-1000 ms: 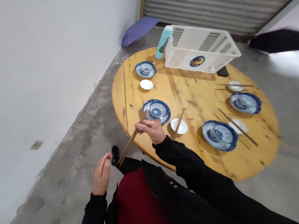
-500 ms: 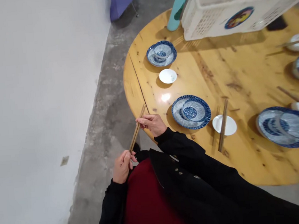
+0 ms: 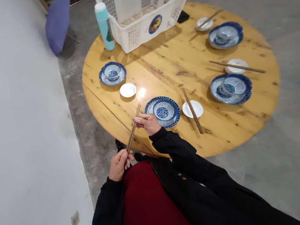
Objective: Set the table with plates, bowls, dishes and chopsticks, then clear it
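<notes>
A pair of wooden chopsticks [image 3: 132,135] slants between my two hands, above the near left edge of the round table. My left hand [image 3: 119,164] is closed round the lower ends, and my right hand [image 3: 148,123] pinches them close to the upper ends. Just beyond my right hand a blue-and-white plate [image 3: 176,106] bears a glass bowl [image 3: 163,112]; the hand hides part of its near left side. A small white dish [image 3: 127,90], bare of chopsticks, lies farther off. To its left, another patterned plate [image 3: 102,76] carries a glass bowl [image 3: 112,71].
On the wooden table [image 3: 167,72], chopsticks [image 3: 192,112] rest across a white saucer [image 3: 199,109]. More plates with bowls and saucers with chopsticks line the right side. A white plastic basket [image 3: 137,33], a turquoise bottle [image 3: 104,29] and a black phone [image 3: 183,16] stand or lie at the back. A purple umbrella [image 3: 58,26] is on the floor.
My view has swung to the right, so more of the table and the inside of the basket show. Both hands still hold the chopsticks, now more over the table's edge.
</notes>
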The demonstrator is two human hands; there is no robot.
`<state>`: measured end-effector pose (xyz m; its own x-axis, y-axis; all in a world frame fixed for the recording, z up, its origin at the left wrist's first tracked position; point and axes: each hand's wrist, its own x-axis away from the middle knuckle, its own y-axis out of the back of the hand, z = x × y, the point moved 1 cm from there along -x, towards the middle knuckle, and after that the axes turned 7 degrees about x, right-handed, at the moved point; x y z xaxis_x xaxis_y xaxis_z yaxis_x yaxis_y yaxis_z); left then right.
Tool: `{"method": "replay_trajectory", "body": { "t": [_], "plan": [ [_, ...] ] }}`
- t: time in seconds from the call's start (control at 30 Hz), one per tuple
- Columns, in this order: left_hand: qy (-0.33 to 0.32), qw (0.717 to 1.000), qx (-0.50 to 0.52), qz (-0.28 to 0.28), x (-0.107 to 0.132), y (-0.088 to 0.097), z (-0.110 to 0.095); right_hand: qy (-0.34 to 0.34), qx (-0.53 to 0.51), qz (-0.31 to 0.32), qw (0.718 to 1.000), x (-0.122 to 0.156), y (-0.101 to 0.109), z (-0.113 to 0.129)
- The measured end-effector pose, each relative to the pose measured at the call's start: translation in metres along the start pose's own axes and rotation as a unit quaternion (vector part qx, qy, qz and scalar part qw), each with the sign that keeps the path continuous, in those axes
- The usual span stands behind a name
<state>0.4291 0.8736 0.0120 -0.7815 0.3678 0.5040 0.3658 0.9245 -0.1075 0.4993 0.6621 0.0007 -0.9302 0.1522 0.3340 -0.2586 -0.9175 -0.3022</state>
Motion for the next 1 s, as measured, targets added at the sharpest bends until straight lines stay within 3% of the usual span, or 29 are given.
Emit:
{"method": "replay_trajectory", "body": {
  "t": [0.23, 0.47, 0.67, 0.83, 1.0],
  "plan": [
    [0.034, 0.995, -0.019, 0.097, -0.072, 0.027, -0.039, 0.048, 0.002, -0.118, 0.992, -0.044, 0.005, 0.004],
    [0.081, 0.982, -0.034, 0.165, -0.140, 0.062, -0.070, 0.042, 0.037, -0.250, 0.967, -0.101, 0.002, 0.025],
    [0.053, 0.977, -0.031, 0.202, -0.208, 0.079, -0.097, 0.020, 0.051, -0.315, 0.947, -0.165, 0.006, 0.038],
    [0.044, 0.978, 0.006, 0.202, -0.253, 0.082, -0.100, -0.016, 0.056, -0.340, 0.939, -0.209, 0.014, 0.036],
    [0.045, 0.979, 0.021, 0.198, -0.280, 0.076, -0.091, -0.025, 0.139, -0.350, 0.926, -0.239, 0.029, 0.034]
  ]
}}
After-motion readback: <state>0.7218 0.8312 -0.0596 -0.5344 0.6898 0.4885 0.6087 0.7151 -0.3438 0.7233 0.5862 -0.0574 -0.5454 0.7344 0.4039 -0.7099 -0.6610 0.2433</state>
